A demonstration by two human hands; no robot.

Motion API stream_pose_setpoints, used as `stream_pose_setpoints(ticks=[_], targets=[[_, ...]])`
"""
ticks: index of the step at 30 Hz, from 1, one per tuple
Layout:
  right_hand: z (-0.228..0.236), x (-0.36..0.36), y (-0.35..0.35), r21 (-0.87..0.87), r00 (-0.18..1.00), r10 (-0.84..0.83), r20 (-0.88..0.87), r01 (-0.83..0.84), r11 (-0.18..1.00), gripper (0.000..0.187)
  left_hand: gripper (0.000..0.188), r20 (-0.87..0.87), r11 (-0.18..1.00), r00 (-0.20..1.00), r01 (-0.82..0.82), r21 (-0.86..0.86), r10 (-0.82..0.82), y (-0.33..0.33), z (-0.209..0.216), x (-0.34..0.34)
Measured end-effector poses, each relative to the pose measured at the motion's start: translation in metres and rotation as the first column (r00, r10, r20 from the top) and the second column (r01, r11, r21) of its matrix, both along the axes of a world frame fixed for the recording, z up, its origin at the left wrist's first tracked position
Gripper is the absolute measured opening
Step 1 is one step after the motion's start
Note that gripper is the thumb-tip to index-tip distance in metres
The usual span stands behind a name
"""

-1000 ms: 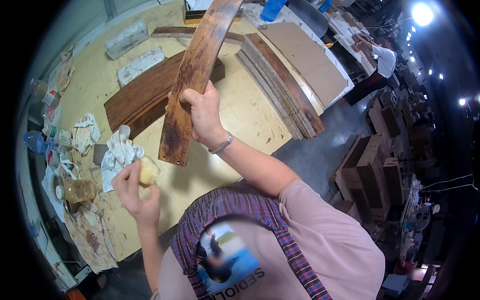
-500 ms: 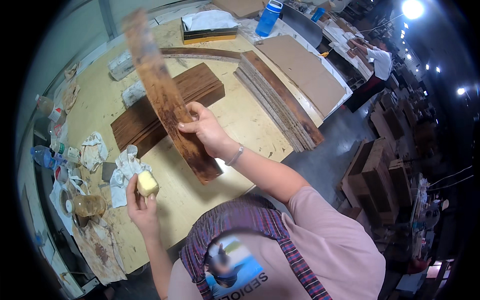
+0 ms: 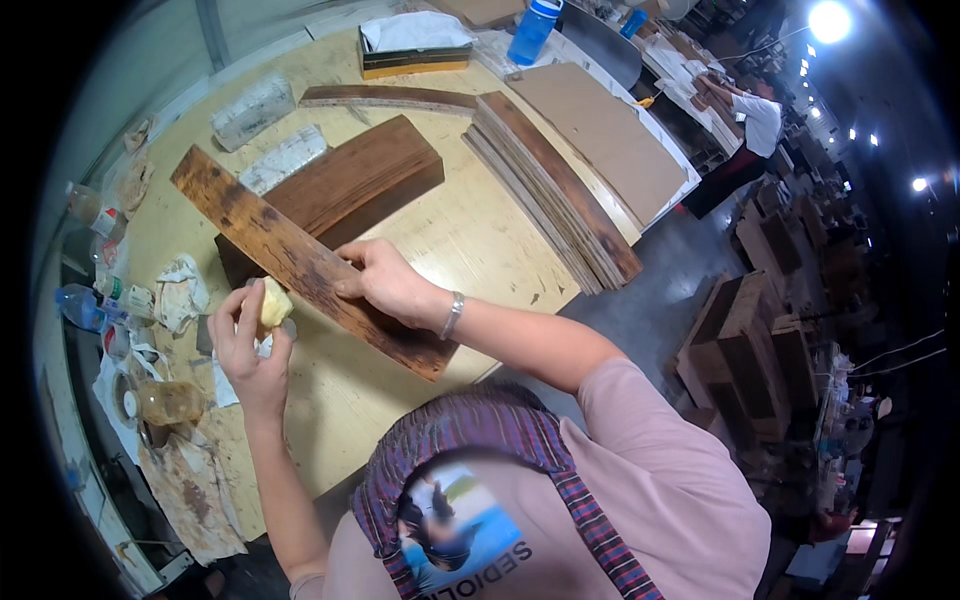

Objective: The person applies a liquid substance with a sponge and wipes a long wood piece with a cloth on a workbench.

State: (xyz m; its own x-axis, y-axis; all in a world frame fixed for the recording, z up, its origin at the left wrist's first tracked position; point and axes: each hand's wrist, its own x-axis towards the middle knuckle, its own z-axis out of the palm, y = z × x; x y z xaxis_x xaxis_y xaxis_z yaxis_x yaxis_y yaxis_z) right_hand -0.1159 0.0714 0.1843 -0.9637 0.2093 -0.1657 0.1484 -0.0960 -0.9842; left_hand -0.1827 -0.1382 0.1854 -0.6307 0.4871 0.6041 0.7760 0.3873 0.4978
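My right hand point(image 3: 392, 285) grips a long, dark-stained wooden plank point(image 3: 285, 245) by its far edge, thumb on the top face. The plank slants from upper left to lower right above the table, with mottled brown and black marks. In my left hand point(image 3: 252, 350) is a pale yellow sponge point(image 3: 273, 303), pinched between thumb and fingers. It sits close to the plank's near left edge; whether it touches, I cannot tell. Behind and partly under the plank lies a stack of brown boards point(image 3: 350, 180).
Another board stack point(image 3: 545, 190) and a cardboard sheet point(image 3: 600, 140) lie right. Farther back are a thin board point(image 3: 390, 97), a cloth-topped box point(image 3: 415, 60) and a blue bottle point(image 3: 535, 32). A jar of amber liquid point(image 3: 165, 402) and stained cloths point(image 3: 180, 292) line the left edge. A co-worker point(image 3: 755, 125) stands far right.
The plank has swung from steep to a flatter diagonal, its far end coming down and left. My left hand has moved up and left, bringing the sponge near the plank.
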Motion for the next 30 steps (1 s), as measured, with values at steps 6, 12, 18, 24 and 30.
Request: stream_pose_setpoints(ticks=[6,12,18,24,30], targets=[[0.002,0.013,0.007,0.089,0.997,0.065,0.052,-0.07,0.994,0.031,0.056,-0.057,0.906,0.906,0.413,-0.093,-0.419,0.018,-0.001,0.064],[-0.008,0.036,0.023,0.229,0.985,0.171,0.031,-0.174,0.958,0.036,0.054,0.1,0.994,0.995,-0.02,0.106,0.009,-0.019,-0.001,-0.039],[-0.01,0.064,0.03,0.225,0.983,0.179,0.031,-0.181,0.957,0.038,0.055,-0.01,0.952,0.957,-0.287,0.108,0.289,-0.074,0.0,-0.101],[-0.005,0.074,0.034,0.33,0.979,0.187,0.085,-0.205,0.921,0.041,0.055,-0.061,0.997,0.996,-0.068,-0.027,0.066,-0.038,-0.001,-0.03],[-0.017,0.092,0.043,0.26,0.97,0.217,0.112,-0.239,0.936,0.042,0.057,-0.006,0.93,0.937,-0.347,0.121,0.35,-0.092,0.0,-0.104]])
